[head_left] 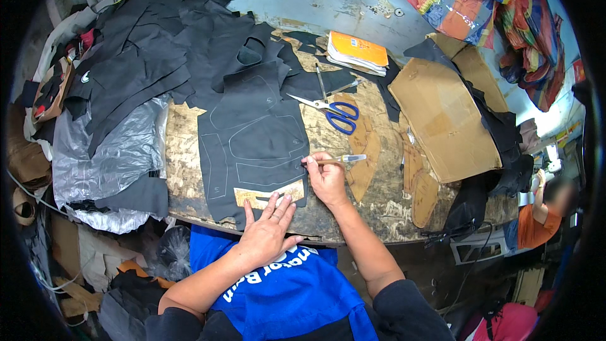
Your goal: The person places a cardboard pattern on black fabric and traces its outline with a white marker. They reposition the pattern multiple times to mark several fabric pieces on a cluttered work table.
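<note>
A black sheet of leather-like material (214, 132) lies flat on the worn wooden table, with pale outlines of pattern pieces drawn on it. My left hand (268, 227) rests with fingers spread on a tan pattern template (247, 197), which has a slot cut in it, at the sheet's near edge. My right hand (327, 183) is closed around a pen (349, 158) at the sheet's right edge; its tip is near the drawn lines. Beyond that hand lie scissors with blue handles (343, 118), blades partly open and pointing left.
Black material pieces (145, 50) are heaped at the far left above clear plastic sheeting (107, 158). An orange-covered book (358, 49) lies at the back. Brown templates (364, 158) and a cardboard box (445, 120) are on the right. Another person (544, 221) sits at the far right.
</note>
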Available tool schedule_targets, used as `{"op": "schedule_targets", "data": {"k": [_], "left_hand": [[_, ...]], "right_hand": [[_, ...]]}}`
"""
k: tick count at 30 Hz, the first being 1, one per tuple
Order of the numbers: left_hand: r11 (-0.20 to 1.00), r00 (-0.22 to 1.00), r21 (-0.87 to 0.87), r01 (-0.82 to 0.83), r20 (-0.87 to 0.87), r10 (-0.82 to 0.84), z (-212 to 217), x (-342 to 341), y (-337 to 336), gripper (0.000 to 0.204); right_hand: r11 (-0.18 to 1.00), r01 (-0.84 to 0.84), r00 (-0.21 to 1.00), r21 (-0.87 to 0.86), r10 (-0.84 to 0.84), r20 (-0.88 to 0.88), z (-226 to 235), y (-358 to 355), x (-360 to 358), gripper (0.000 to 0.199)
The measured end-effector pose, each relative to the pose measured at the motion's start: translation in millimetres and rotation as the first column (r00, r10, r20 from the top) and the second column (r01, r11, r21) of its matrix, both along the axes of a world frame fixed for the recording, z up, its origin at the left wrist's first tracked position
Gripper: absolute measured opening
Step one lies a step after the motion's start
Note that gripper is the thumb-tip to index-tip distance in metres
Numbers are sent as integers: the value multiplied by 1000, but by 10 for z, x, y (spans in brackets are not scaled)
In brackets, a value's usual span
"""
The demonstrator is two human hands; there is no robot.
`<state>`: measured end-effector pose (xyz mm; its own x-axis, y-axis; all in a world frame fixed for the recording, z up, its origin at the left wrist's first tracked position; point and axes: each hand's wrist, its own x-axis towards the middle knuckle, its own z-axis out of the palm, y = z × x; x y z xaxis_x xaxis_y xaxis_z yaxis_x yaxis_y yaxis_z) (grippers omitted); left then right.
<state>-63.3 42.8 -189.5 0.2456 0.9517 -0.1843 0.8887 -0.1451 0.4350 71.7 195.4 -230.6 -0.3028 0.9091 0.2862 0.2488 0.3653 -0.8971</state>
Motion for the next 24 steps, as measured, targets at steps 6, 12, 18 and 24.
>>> {"op": "schedule_targets", "data": {"k": [6, 12, 18, 24], "left_hand": [[999, 997, -13, -32, 72, 33, -24, -6, 9, 73], [960, 905, 72, -272, 358, 229, 2, -70, 43, 59], [981, 987, 148, -122, 125, 104, -87, -110, -4, 62], [990, 993, 119, -80, 95, 69, -148, -114, -24, 68]], "right_hand": [[988, -2, 998, -152, -8, -68, 49, -60, 29, 13], [876, -250, 945, 412, 128, 301, 102, -392, 34, 21], [991, -75, 985, -112, 56, -161, 179, -265, 49, 24], [970, -33, 969, -239, -27, -246, 95, 87, -17, 25]]}}
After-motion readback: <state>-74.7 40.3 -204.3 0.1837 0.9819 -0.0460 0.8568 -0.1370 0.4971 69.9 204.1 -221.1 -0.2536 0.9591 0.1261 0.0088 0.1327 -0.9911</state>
